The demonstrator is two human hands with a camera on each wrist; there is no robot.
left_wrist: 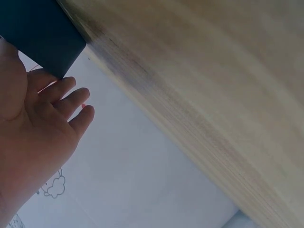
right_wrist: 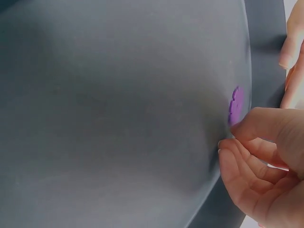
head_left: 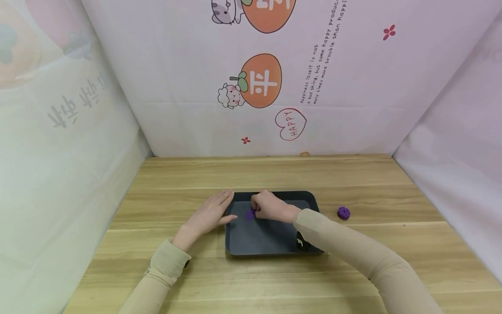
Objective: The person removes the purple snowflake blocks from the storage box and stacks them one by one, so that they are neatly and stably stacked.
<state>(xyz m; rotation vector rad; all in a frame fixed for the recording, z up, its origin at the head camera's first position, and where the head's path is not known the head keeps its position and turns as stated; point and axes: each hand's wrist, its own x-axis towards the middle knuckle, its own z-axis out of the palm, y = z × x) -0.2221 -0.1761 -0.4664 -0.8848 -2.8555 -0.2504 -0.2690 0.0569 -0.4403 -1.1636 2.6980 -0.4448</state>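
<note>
A dark rectangular tray (head_left: 259, 240) lies on the wooden table. My right hand (head_left: 270, 206) reaches over its far left part and pinches a thin purple disc (head_left: 249, 213) with a notched edge. In the right wrist view, the purple disc (right_wrist: 236, 105) stands tilted near the tray's side wall, its lower end hidden at the fingertips. My left hand (head_left: 209, 213) rests against the tray's left rim, its fingers extended and thumb spread. The left wrist view shows that hand (left_wrist: 42, 114) beside a tray corner (left_wrist: 47, 38), holding nothing.
Right of the tray, a purple notched piece (head_left: 343, 213) with a central hole lies on the table (head_left: 376, 244). A black item with a pale mark (head_left: 301, 241) shows under the right forearm, at the tray's near right. White printed cloth (head_left: 188, 109) walls the back and sides.
</note>
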